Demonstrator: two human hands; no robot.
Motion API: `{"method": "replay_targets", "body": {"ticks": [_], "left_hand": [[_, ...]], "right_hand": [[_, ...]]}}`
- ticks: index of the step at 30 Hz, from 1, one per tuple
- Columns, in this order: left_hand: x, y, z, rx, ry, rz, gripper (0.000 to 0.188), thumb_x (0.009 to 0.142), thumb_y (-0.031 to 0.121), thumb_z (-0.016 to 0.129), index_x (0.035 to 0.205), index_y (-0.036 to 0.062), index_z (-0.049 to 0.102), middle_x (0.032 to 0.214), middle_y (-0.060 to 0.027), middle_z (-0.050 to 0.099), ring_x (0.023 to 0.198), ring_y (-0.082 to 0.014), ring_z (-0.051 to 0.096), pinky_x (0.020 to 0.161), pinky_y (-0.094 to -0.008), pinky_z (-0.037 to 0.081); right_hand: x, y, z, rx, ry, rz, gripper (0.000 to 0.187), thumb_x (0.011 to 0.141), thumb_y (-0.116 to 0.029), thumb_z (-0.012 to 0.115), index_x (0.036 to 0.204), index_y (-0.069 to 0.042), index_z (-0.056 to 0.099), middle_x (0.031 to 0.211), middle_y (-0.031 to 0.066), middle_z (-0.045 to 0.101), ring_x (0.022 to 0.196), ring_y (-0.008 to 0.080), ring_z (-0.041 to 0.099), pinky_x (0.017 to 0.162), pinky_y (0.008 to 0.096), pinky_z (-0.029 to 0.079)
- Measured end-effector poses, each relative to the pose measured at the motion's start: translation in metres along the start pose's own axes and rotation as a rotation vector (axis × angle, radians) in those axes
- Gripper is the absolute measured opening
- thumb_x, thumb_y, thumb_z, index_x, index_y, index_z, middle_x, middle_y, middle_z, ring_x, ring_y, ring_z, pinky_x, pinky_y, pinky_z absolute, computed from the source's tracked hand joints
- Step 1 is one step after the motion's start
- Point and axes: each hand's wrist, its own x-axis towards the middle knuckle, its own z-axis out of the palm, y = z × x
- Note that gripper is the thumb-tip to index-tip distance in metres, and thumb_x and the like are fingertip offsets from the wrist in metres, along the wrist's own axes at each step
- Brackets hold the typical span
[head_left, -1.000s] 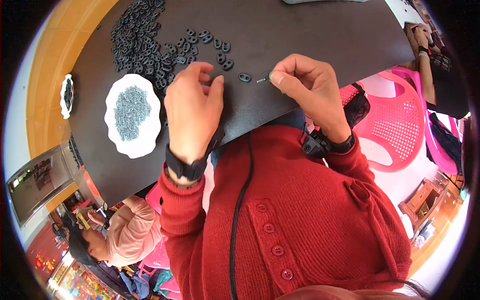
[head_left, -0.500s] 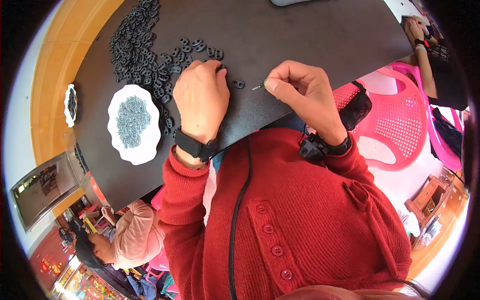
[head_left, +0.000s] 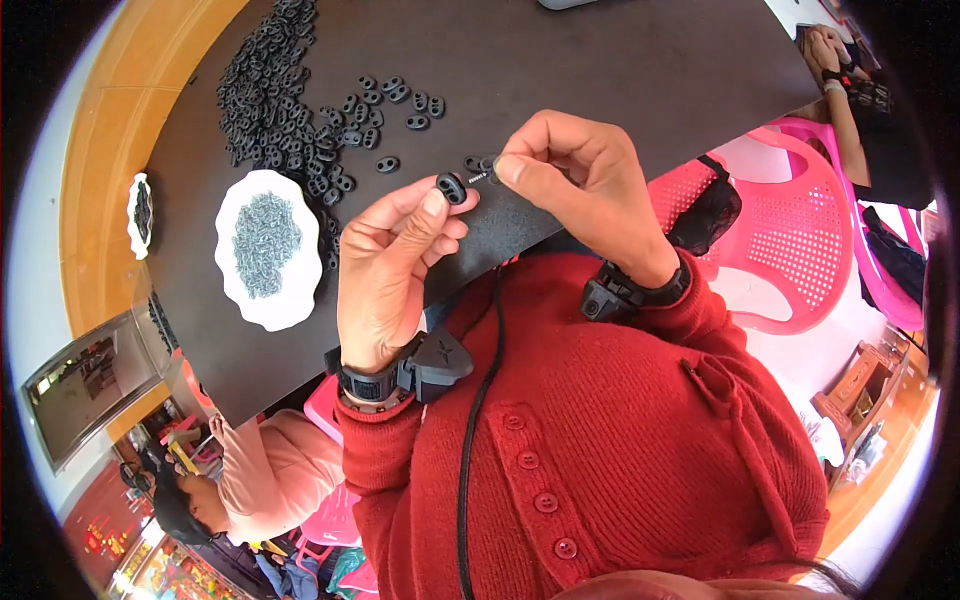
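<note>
Pinched between thumb and fingers of my left hand (head_left: pixel 380 270) is a black oval two-hole cord lock (head_left: pixel 452 188), tilted up above the table edge. Close to its right, my right hand (head_left: pixel 585 190) is closed on a tiny metal spring (head_left: pixel 478 178), whose end points toward the cord lock. A small dark piece at the right fingertips is partly hidden. Another cord lock (head_left: pixel 472 163) lies on the table just behind the spring. To the left, a white scalloped plate (head_left: pixel 232 270) holds a heap of small metal springs (head_left: pixel 266 245).
A large pile of black cord locks (head_left: pixel 265 110) covers the far left of the dark table (head_left: pixel 560 60), with several strays nearby. A small white dish (head_left: pixel 140 215) stands beyond the left edge. Pink chairs (head_left: pixel 800 215) are at right. Other people sit at lower left (head_left: pixel 280 460) and far right.
My left hand has come back from the loose cord locks, turned palm up and brought one up. My right hand has moved left with the spring, close to it.
</note>
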Motion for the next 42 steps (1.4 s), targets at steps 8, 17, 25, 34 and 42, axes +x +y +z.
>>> {"method": "replay_targets", "body": {"ticks": [8, 17, 25, 34, 42], "left_hand": [[-0.013, -0.005, -0.006, -0.041, -0.025, 0.015, 0.027, 0.112, 0.015, 0.073, 0.134, 0.0002, 0.077, 0.119, -0.0128, 0.083, 0.09, -0.0112, 0.074, 0.084, -0.0252, 0.062], [-0.019, -0.01, -0.008, -0.032, -0.002, 0.04, 0.025, 0.11, 0.014, 0.076, 0.13, -0.0018, 0.078, 0.116, -0.0169, 0.085, 0.089, -0.0118, 0.077, 0.082, -0.0244, 0.061], [-0.021, -0.013, -0.006, 0.07, 0.031, 0.078, 0.027, 0.109, 0.016, 0.078, 0.129, -0.0009, 0.08, 0.11, -0.0128, 0.086, 0.089, -0.0106, 0.075, 0.082, -0.0245, 0.059], [-0.026, -0.019, -0.012, 0.043, 0.024, 0.086, 0.028, 0.109, 0.017, 0.079, 0.13, -0.0012, 0.081, 0.107, -0.0099, 0.085, 0.09, -0.0109, 0.075, 0.084, -0.0261, 0.06], [-0.032, -0.027, -0.017, 0.074, -0.005, 0.134, 0.028, 0.109, 0.017, 0.079, 0.13, -0.0015, 0.081, 0.104, -0.0079, 0.084, 0.091, -0.0111, 0.075, 0.084, -0.0269, 0.06]], "right_hand": [[-0.011, -0.004, 0.012, -0.032, -0.009, 0.0, 0.011, 0.105, -0.011, 0.076, 0.098, -0.002, 0.074, 0.092, -0.004, 0.07, 0.087, 0.0036, 0.063, 0.081, 0.0241, 0.051], [-0.02, -0.007, 0.021, -0.076, -0.007, -0.014, 0.012, 0.105, -0.012, 0.076, 0.098, -0.002, 0.075, 0.091, -0.0042, 0.07, 0.086, 0.0031, 0.061, 0.078, 0.024, 0.05], [-0.023, -0.006, 0.025, -0.049, -0.045, -0.022, 0.013, 0.105, -0.012, 0.077, 0.099, -0.001, 0.075, 0.09, -0.0039, 0.069, 0.085, 0.0036, 0.06, 0.077, 0.0242, 0.049], [-0.024, -0.005, 0.023, 0.032, -0.176, -0.035, 0.034, 0.105, -0.007, 0.074, 0.137, 0.002, 0.069, 0.092, -0.0007, 0.074, 0.092, 0.0064, 0.07, 0.089, 0.0264, 0.055], [-0.03, 0.0, 0.028, 0.002, -0.213, -0.046, 0.038, 0.105, -0.004, 0.072, 0.142, 0.004, 0.071, 0.091, -0.001, 0.073, 0.09, 0.0047, 0.067, 0.087, 0.0252, 0.054]]}}
